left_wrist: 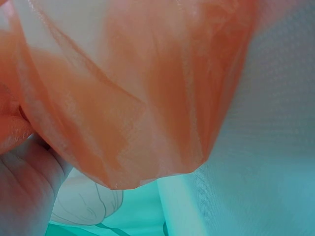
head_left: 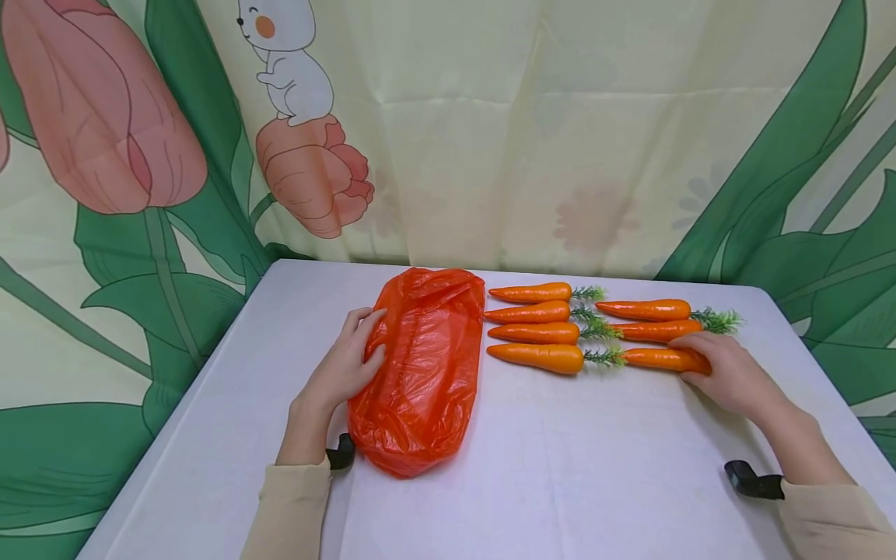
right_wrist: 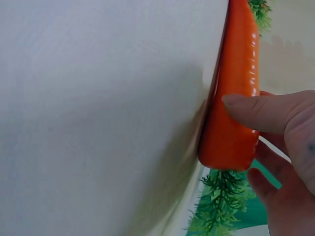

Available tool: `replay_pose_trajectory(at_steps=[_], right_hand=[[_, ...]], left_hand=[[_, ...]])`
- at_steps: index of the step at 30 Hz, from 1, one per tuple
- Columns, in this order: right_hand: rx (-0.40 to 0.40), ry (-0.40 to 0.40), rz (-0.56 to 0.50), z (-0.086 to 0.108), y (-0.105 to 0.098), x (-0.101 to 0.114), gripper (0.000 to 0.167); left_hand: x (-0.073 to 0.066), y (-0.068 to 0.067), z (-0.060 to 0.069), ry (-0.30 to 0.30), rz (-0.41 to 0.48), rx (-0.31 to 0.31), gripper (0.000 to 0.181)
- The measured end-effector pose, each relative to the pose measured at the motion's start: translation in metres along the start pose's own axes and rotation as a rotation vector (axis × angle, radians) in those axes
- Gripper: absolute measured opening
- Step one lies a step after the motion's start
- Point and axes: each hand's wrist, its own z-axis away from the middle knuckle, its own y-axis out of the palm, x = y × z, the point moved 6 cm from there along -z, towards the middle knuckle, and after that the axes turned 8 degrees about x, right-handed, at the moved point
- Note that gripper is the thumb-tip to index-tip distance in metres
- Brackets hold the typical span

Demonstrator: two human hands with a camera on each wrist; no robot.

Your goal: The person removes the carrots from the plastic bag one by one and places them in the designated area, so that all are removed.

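In the head view, a red plastic bag [head_left: 420, 373] lies puffed up on the table, left of the middle. My left hand [head_left: 344, 359] rests against its left side, thumb and fingers apart; the left wrist view shows the thin plastic close up beside the palm [left_wrist: 29, 182]. On the right, my right hand [head_left: 731, 373] grips a carrot [head_left: 658, 358] near its leafy end. Seen from the right wrist, the thumb lies across the glossy orange carrot [right_wrist: 231, 128], while some fingers are behind it. Green leaves [right_wrist: 221, 201] stick out below the thumb.
Several carrots lie in a column beside the bag, the nearest one [head_left: 539, 358] in front. Behind the gripped carrot are two more, including the rear one [head_left: 644, 309]. A white cloth covers the table [head_left: 546, 482]; a printed curtain [head_left: 490, 155] hangs at its back edge.
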Motion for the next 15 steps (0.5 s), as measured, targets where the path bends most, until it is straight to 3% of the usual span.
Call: replay_pose_trajectory(at_steps=[7, 15], right_hand=[[-0.064, 0.029, -0.013, 0.01, -0.007, -0.003, 0.046], [-0.057, 0.078, 0.005, 0.017, -0.004, -0.01, 0.046]], left_hand=[[-0.001, -0.001, -0.001, 0.005, -0.004, 0.001, 0.058], [0.0, 0.001, -0.001, 0.009, 0.001, 0.0, 0.058]])
